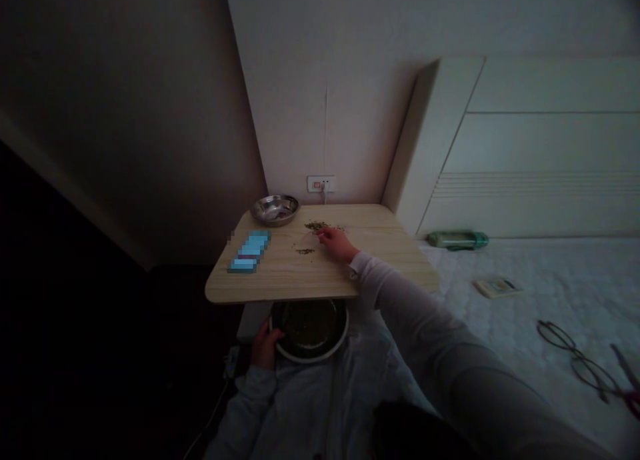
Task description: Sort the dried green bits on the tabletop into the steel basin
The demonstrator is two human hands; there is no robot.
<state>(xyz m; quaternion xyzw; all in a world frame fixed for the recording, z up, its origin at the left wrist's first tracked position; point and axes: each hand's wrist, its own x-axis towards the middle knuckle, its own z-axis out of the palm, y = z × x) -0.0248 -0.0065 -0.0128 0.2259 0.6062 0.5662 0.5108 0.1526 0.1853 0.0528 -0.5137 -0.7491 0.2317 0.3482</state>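
Observation:
My right hand [337,243] reaches out over a small wooden table [380,260], fingers curled down onto a scatter of small dark green bits [318,226]. A smaller patch of the same bits [305,251] lies just left of the hand. My left hand [265,345] grips the left rim of a round white-rimmed bowl [310,331] held below the table's near edge; the bowl holds dark contents. Whether the right fingers pinch anything is too dim to see.
A steel bowl [275,209] sits at the table's far left corner and a blue box [249,251] lies near its left edge. A wall socket [321,183] is behind. On the bed to the right lie a green bottle [457,239], a small card [498,287], glasses [575,357] and scissors [627,383].

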